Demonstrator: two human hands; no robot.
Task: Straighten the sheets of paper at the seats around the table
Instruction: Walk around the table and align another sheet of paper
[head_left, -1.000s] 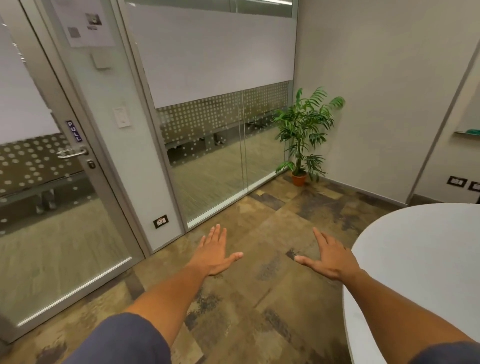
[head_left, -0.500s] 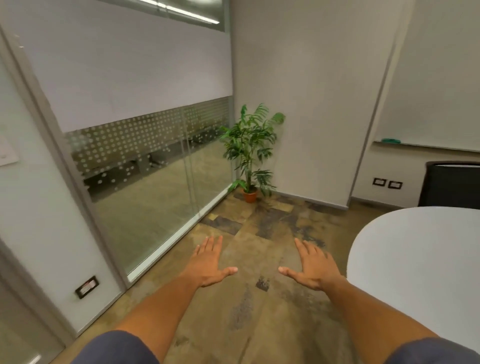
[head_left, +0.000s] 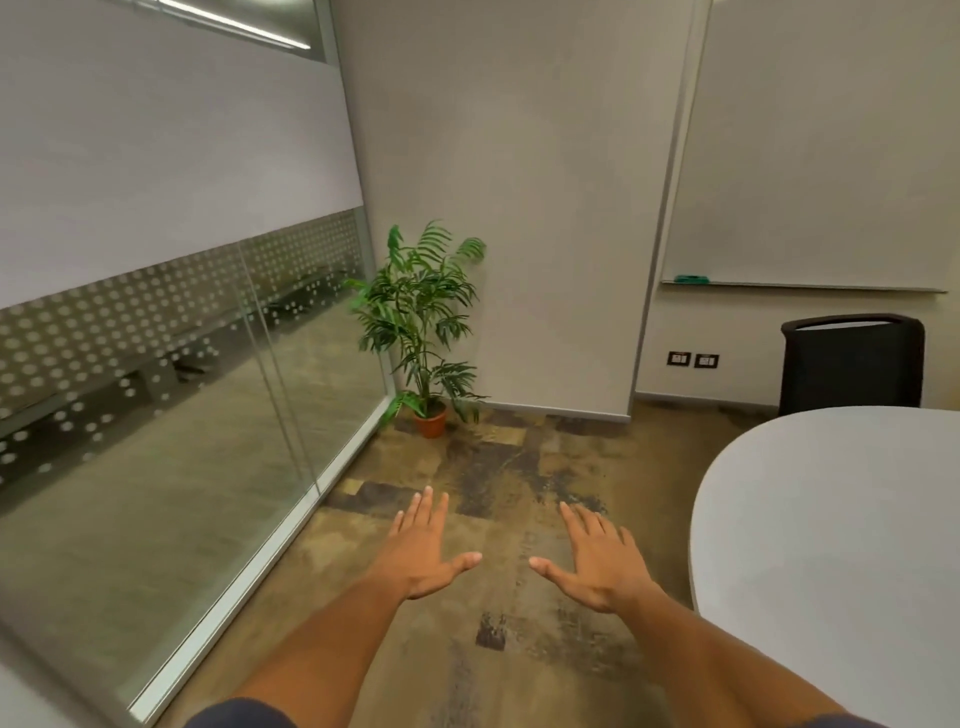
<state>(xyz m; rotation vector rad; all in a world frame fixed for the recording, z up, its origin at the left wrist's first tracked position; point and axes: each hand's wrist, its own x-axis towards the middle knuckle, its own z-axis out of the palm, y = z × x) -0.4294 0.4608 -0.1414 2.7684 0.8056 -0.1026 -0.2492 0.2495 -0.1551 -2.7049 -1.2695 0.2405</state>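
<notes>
A white rounded table (head_left: 831, 519) fills the right side of the view; the part I see carries no sheets of paper. My left hand (head_left: 423, 551) and my right hand (head_left: 597, 558) are stretched out palm down over the floor, left of the table's edge. Both have their fingers spread and hold nothing. A black chair (head_left: 852, 364) stands behind the table at its far side.
A glass wall (head_left: 182, 389) with dotted frosting runs along the left. A potted plant (head_left: 421, 332) stands in the far corner. A whiteboard (head_left: 810, 156) with a tray hangs on the back wall, above two wall sockets (head_left: 693, 359). Patterned carpet floor lies between glass and table.
My view has turned to the right: the door has left the frame, and the plant, whiteboard and chair have come in. My hands stay out in front, now closer together.
</notes>
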